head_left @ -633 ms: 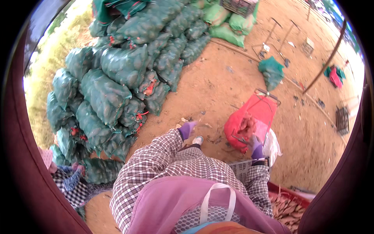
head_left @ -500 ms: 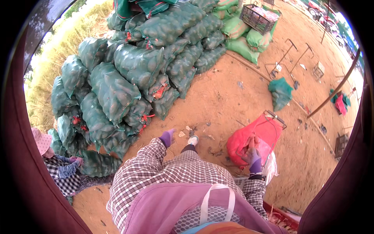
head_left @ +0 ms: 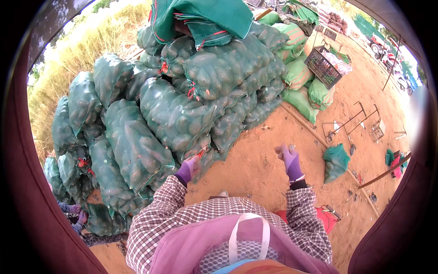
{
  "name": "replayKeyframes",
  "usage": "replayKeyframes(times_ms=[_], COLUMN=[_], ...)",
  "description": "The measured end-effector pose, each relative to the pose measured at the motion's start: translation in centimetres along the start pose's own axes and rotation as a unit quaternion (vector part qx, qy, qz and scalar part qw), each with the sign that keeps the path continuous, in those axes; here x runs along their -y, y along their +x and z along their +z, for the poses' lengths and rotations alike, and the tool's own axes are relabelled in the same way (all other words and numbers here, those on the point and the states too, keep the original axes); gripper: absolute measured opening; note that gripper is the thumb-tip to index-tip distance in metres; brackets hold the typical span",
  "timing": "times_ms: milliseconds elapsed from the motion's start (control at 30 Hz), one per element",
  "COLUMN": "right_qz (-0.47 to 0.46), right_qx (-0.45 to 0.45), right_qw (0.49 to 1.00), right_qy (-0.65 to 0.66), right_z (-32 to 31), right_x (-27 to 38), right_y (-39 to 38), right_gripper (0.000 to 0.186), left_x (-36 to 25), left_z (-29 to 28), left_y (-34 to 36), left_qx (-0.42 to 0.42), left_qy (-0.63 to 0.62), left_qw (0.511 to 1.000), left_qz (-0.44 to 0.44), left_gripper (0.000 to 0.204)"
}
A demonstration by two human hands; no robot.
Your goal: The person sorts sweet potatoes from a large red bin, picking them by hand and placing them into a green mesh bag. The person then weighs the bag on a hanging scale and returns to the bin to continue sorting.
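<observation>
My left hand (head_left: pixel 188 169), in a purple glove with bare fingertips, is at the near end of a green mesh sack (head_left: pixel 173 116) filled with roundish produce. Its fingers are loosely bent beside the sack's red tie (head_left: pixel 201 151); whether they touch it I cannot tell. Out over the bare soil, my right hand (head_left: pixel 290 162) is raised in a matching purple glove, fingers half curled and apart, with nothing visible in them. A red bag (head_left: pixel 327 219) is partly hidden behind my right sleeve.
Stacked green mesh sacks (head_left: pixel 130 141) fill the left, with folded green sacks (head_left: pixel 214 20) on top. Beyond stand pale green sacks (head_left: pixel 299 102) and a black crate (head_left: pixel 323 67). A small green sack (head_left: pixel 336 162) lies by a long pole (head_left: pixel 303 123). Another person's gloved hands (head_left: pixel 80 214) work at lower left.
My right hand has left the red bag and moved up and forward over the soil. My left hand has come to the sack's end. The view has shifted toward the stack.
</observation>
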State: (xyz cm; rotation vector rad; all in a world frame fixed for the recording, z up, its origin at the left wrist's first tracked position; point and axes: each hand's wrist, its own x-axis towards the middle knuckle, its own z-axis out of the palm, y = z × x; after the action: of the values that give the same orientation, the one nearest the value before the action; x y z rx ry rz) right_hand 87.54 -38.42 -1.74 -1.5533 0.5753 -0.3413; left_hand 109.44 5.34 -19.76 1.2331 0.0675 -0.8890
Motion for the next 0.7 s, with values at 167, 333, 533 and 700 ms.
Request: replayKeyframes(times_ms=[167,333,533,700], right_qz=[-0.131,-0.102,-0.095,-0.165], right_qx=[0.018,0.03,-0.086,-0.002], right_qw=[0.99,0.988,0.978,0.983], right_qy=[-0.041,0.114,0.166,-0.076], right_z=[7.0,12.6,12.6,25.7], right_x=[10.5,16.7,22.7,21.9], right_y=[15.4,33.9,53.8,54.5], right_gripper=[0.033,0.034,0.052,0.073], left_x=[-12.6,-13.9,-20.1,-21.9], left_z=[4.5,1.4,7.4,10.9], left_y=[-1.8,-3.6,1.3,12.9], left_qx=[-0.027,-0.11,-0.227,-0.216], left_qy=[0.005,-0.112,0.089,0.188], left_qw=[0.997,0.985,0.968,0.958], left_qz=[0.071,0.07,0.058,0.009], left_gripper=[0.043,0.038,0.045,0.035])
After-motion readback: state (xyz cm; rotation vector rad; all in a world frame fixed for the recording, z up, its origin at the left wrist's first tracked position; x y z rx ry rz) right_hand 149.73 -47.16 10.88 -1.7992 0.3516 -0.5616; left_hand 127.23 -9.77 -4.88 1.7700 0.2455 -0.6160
